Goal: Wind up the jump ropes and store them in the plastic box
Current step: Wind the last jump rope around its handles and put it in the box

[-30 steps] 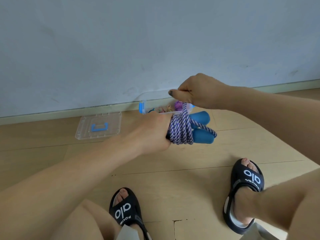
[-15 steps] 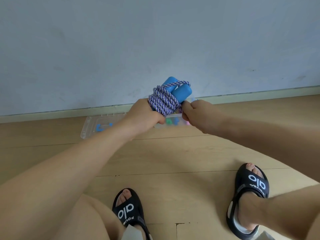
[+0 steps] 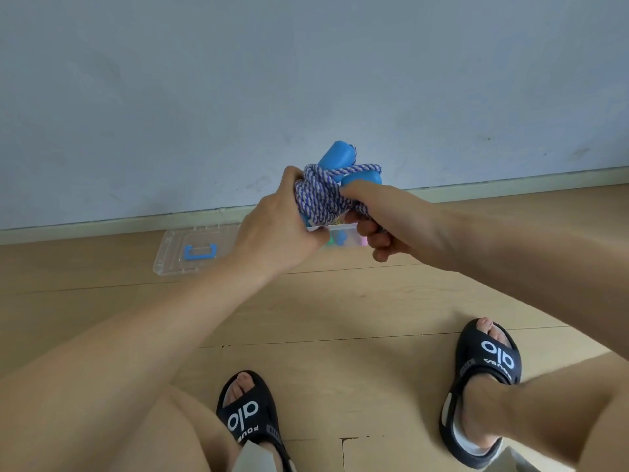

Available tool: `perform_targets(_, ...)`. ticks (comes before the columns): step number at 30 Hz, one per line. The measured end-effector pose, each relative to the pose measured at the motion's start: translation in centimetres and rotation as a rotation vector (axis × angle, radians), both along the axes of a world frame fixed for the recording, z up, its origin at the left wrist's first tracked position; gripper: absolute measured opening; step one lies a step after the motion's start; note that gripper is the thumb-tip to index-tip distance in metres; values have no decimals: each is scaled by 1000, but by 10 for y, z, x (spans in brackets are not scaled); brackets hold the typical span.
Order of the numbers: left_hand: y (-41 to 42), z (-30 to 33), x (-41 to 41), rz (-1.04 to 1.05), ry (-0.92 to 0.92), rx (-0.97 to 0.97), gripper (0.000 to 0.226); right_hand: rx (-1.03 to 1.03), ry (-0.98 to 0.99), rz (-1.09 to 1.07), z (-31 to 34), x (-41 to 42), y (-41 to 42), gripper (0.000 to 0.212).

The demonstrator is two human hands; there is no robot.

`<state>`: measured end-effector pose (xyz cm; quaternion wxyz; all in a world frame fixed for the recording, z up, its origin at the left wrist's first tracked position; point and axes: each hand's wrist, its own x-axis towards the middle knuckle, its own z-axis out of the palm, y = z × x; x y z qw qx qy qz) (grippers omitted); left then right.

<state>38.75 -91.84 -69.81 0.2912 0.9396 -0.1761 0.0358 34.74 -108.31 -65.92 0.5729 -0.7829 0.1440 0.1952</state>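
Both hands on one bundle, held in the air in front of the pale blue-grey wall point(image 3: 306, 80). Landmark: the clear plastic storage box point(image 3: 335, 231) on the floor at the wall's foot. The bundle sits above and in front of it, not yet inside.

The bundle is a purple-and-white braided jump rope point(image 3: 318, 195) wound in tight coils around its two smooth blue cylindrical handles point(image 3: 343, 165), whose rounded ends poke out the top.

Left hand point(image 3: 275, 229): fingers closed around the coils from the left, clamped on the rope. Right hand point(image 3: 384, 223): thumb pressing on the lower handle, fingers curled under the coils and pinching rope. Can't tell if that is the loose end.

Handling, my read:
- Light, one-hand carry is fine.
- Cord is soft and limp, with a woven surface that grips well. The coils hold only through tension and will spring loose if released before the end is tucked.
- Handles are rigid and look like slick plastic or foam. Poor place to grab alone, the wrap can slide off.
- Best hold is across the middle of the coils, squeezing rope against the handles.

Box is mostly hidden behind the hands. Small coloured items show inside, contents unclear. Its flat transparent lid with blue latch handle point(image 3: 190, 252) lies left of the box on the light wood plank floor point(image 3: 340, 301). Nothing fragile.
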Motion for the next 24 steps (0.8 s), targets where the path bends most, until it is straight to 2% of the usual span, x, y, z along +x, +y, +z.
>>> perform_targets(3,-3,-1,-6,-70,-41,-13,76,-1,-31,-4,6,3,-4,56)
perform_targets(6,-5,-2,-14,-155,52,-102,81,-54,-66,-16,9,5,-4,56)
perform_targets(11,-6,5,-19,-108,223,-229,53,-315,-148,60,-3,1,1,63)
perform_targets(14,-9,6,-18,-40,238,-314,44,-391,-210,110,-6,1,7,61)
perform_targets(18,-12,5,-16,-86,228,-412,39,-366,-191,97,-5,4,8,60)
perform_targets(21,-10,3,-9,-88,213,-385,35,-277,-152,87,-6,5,4,62)
perform_targets(24,-6,2,-2,-87,163,-338,38,-114,-133,62,-5,6,-3,38)
